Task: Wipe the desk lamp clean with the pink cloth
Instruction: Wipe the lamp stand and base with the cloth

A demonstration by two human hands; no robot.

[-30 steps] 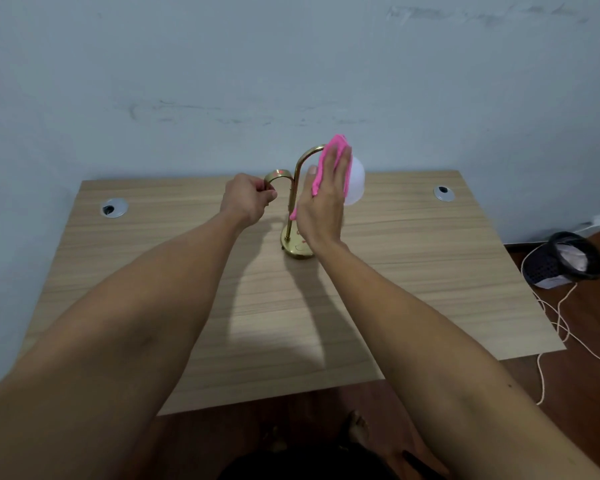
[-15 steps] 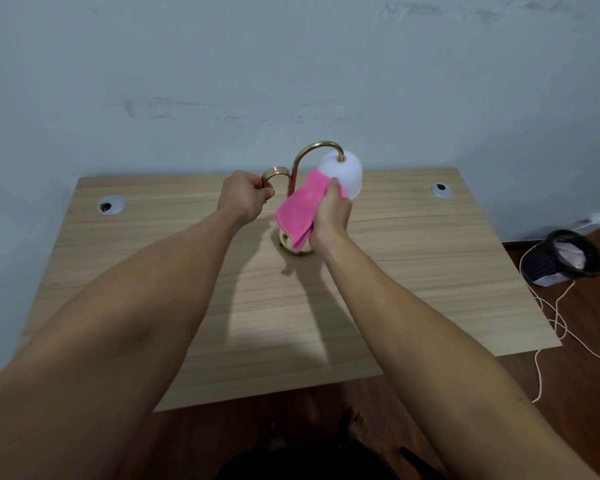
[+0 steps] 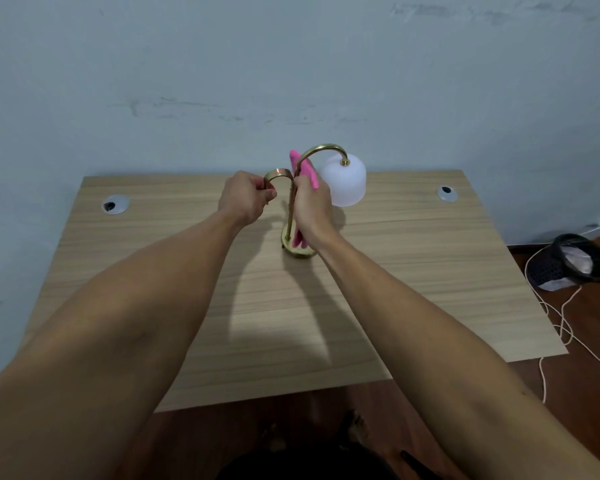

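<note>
A brass desk lamp with a white frosted shade (image 3: 344, 180) stands on a round gold base (image 3: 299, 250) near the back middle of the wooden desk (image 3: 413, 271). My left hand (image 3: 246, 197) is closed on the lamp's small curved brass handle. My right hand (image 3: 310, 207) grips the pink cloth (image 3: 305, 173) and presses it against the upright brass stem, just below the arching neck. A tail of the cloth hangs down to the base.
Two round cable grommets (image 3: 115, 204) (image 3: 447, 193) sit at the desk's back corners. The desk backs onto a pale blue wall. A dark mesh waste basket (image 3: 568, 263) and loose white cords (image 3: 561, 327) lie on the floor to the right.
My right hand has carried the pink cloth from the shade down and left to the stem, leaving the shade uncovered. My left hand has kept its hold on the handle.
</note>
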